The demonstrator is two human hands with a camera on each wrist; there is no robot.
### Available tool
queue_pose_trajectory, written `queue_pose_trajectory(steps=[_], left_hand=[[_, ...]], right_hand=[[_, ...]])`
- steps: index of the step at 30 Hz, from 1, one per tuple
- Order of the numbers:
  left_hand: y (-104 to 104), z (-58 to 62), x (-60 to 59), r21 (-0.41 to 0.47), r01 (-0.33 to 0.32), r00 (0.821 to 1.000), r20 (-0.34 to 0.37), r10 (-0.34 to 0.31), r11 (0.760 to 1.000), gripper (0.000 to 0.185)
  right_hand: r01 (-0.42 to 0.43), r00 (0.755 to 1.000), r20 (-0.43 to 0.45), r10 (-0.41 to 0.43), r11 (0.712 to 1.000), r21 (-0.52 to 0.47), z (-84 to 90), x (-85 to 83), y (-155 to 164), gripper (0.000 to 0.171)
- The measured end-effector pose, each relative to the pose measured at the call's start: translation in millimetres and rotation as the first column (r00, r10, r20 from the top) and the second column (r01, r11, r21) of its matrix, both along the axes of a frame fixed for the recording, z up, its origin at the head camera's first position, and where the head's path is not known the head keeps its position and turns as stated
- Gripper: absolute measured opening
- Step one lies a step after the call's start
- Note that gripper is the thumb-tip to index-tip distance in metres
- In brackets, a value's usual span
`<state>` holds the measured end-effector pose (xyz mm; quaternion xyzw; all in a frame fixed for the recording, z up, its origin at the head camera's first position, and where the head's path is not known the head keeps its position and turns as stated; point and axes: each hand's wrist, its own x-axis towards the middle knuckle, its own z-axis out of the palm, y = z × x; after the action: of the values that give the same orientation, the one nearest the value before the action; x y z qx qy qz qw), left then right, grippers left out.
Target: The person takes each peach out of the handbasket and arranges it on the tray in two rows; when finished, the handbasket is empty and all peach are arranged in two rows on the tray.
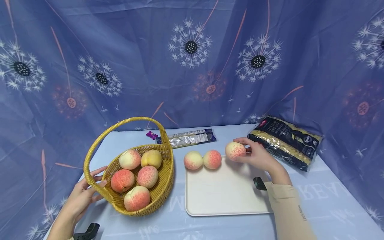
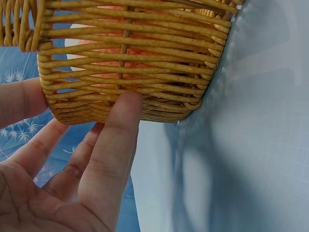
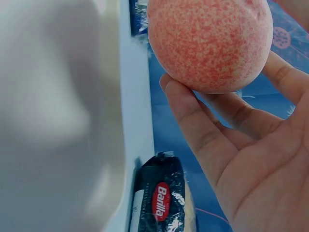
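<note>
Held one round cream-and-pink peach (image 1: 235, 151) pinched in the right hand (image 1: 260, 156) at the far edge of the white rectangular tray (image 1: 225, 193), and rested the left hand (image 1: 81, 196) loosely against the golden oval woven basket (image 1: 169, 183). Looked like lifting or setting down, and seemed to call for a steady move clear of two round pink-blushed peaches (image 1: 212, 159) nearby

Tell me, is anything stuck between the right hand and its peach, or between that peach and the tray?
Nothing that I can see. The right hand already holds the peach, and nothing shows between it and the tray. Two other peaches sit left of it, not blocking.
</note>
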<state>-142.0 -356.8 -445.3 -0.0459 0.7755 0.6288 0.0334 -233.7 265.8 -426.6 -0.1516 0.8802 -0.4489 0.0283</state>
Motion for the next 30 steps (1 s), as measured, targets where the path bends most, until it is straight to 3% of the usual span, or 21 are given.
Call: queue_pose_trajectory(steps=[21, 30], left_hand=[[1, 1.0, -0.3, 0.007, 0.002, 1.000, -0.011, -0.002, 1.000, 0.059], [0, 0.9, -0.2, 0.006, 0.001, 1.000, 0.005, -0.001, 1.000, 0.058]], right_hand=[[-0.054, 0.996, 0.066, 0.055, 0.998, -0.017, -25.1, -9.2, -9, 0.070], [-0.062, 0.996, 0.063, 0.060, 0.997, 0.036, -28.3, -10.9, -9, 0.068]])
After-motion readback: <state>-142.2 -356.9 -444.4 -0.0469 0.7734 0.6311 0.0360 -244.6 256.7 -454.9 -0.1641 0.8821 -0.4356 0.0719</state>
